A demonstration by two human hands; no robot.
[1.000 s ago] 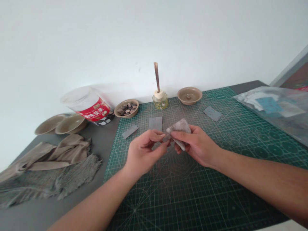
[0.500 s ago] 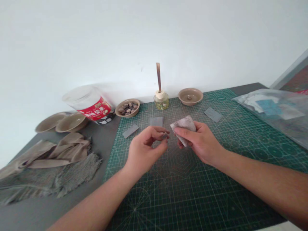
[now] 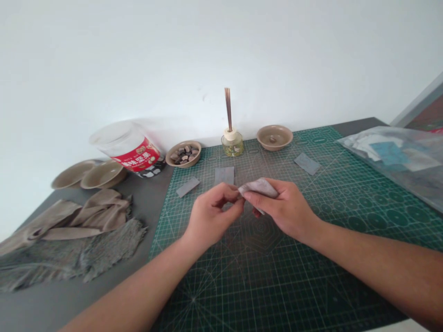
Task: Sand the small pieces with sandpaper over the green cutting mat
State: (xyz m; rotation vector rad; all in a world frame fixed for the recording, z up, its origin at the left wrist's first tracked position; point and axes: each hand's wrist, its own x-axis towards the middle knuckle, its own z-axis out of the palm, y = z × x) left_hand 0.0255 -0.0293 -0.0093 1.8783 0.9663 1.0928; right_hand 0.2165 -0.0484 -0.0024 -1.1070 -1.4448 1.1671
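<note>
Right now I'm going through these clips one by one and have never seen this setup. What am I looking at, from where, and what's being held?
There is no machine: a person wears a camera on the head, looking down at two bare hands. The right hand holds a small grey cloth; the left hand pinches at its edge, perhaps with a tiny piece between the fingers. They work above a green cutting mat. On it lie grey strips, a bowl of pebbles, an empty bowl and a small bottle with sticks. Left of the mat are rags and a tipped jar.
</note>
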